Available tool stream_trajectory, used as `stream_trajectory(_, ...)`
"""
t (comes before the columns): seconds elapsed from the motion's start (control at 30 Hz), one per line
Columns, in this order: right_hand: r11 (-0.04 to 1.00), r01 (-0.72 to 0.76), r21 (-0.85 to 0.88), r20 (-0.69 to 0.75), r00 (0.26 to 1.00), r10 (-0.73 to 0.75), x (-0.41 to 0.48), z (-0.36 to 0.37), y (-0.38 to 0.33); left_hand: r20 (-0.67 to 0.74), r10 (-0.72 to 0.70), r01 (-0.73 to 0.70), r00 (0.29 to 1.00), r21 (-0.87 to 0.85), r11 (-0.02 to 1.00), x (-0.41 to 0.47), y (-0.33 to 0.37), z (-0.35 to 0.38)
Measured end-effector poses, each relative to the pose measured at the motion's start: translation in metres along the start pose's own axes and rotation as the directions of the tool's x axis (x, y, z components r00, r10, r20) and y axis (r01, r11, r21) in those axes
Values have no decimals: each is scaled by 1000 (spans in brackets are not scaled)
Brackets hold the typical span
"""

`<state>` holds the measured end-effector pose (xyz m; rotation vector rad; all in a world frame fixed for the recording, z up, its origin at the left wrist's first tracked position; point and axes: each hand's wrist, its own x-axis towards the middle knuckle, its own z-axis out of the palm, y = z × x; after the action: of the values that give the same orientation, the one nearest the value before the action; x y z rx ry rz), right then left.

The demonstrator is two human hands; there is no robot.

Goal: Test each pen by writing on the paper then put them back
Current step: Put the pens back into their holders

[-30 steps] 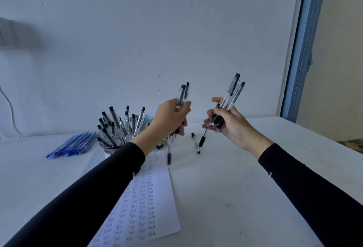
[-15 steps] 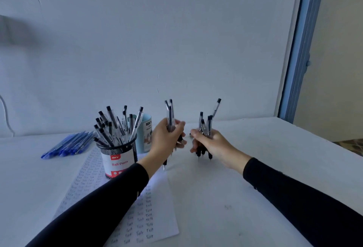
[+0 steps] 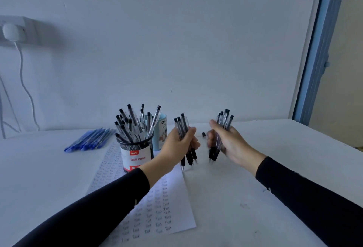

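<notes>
Left-hand grip (image 3: 176, 145): fingers curled round three black ballpoint pens (image 3: 183, 129), held upright with tips down at the 1 o'clock corner of the paper (image 3: 172, 207). Right-hand grip (image 3: 233, 144): curled round a second pen bundle (image 3: 225, 121), also upright. Mesh pen holder (image 3: 135, 155), at 9 o'clock of the left hand, stands on the paper, full of black pens (image 3: 133, 123). Light-blue container (image 3: 163, 129) directly behind it; contents indeterminate. Blue pens (image 3: 90, 140) lie on the tabletop (image 3: 255, 197), 9 o'clock of the holder.

The white label on the mesh pen holder (image 3: 137, 157) reads "Ball Pens" in red, under a small red logo patch whose white letters are too blurred to read. The paper (image 3: 172, 203) carries columns of one handwritten word, "Test", repeated row after row. The pale blue cup (image 3: 163, 129) behind shows dark print starting "DI" — the rest is unreadable.
</notes>
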<state>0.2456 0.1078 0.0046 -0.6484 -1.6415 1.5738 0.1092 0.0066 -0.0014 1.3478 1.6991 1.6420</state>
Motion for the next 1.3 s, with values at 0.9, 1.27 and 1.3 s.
stream_trajectory(0.9,764,588,-267,195,809,-554,24,170,-59,-335,470,-527,817,-99,844,-2,45,-139)
stream_trajectory(1.27,557,575,-599,190,778,-599,32,174,-26,-214,612,-546,762,297,784,0,24,-142)
stream_trajectory(1.3,545,565,-620,191,782,-594,35,172,-22,-179,591,-526,787,307,793,-3,20,-143)
